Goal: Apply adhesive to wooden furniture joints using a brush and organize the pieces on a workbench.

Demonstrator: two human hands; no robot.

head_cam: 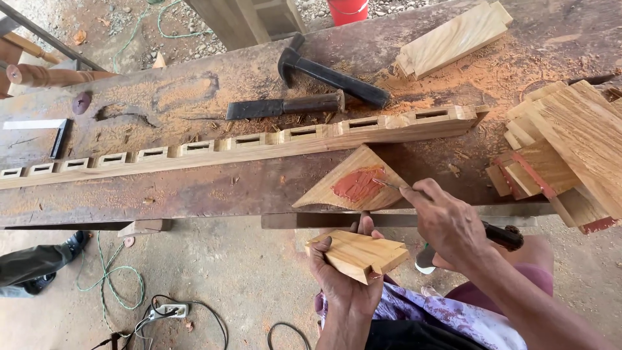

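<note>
A woodworker's right hand (447, 223), fingers pinched on a slim spreading tool (398, 188) with a dark handle, dabs at a patch of reddish paste (358, 183) smeared on a triangular wood block (353, 181) lying at the near edge of the counter (194, 188), centre of the frame. The left hand (343, 279), lower centre, has its fingers clamped around a small notched wood piece (359, 254), held face-up just below the counter edge, with the thumb up beside it. The right wrist is bent down, the forearm coming in from the lower right. A thin, even load of paste on the tip, and a steady grip on the piece below, would likely serve best here. Across the middle of the frame runs a long mortised rail (246, 141); above it lie a chisel (285, 107) and a dark hammer (330, 74) amid sawdust. Cut pieces are stacked at right (570, 142).
</note>
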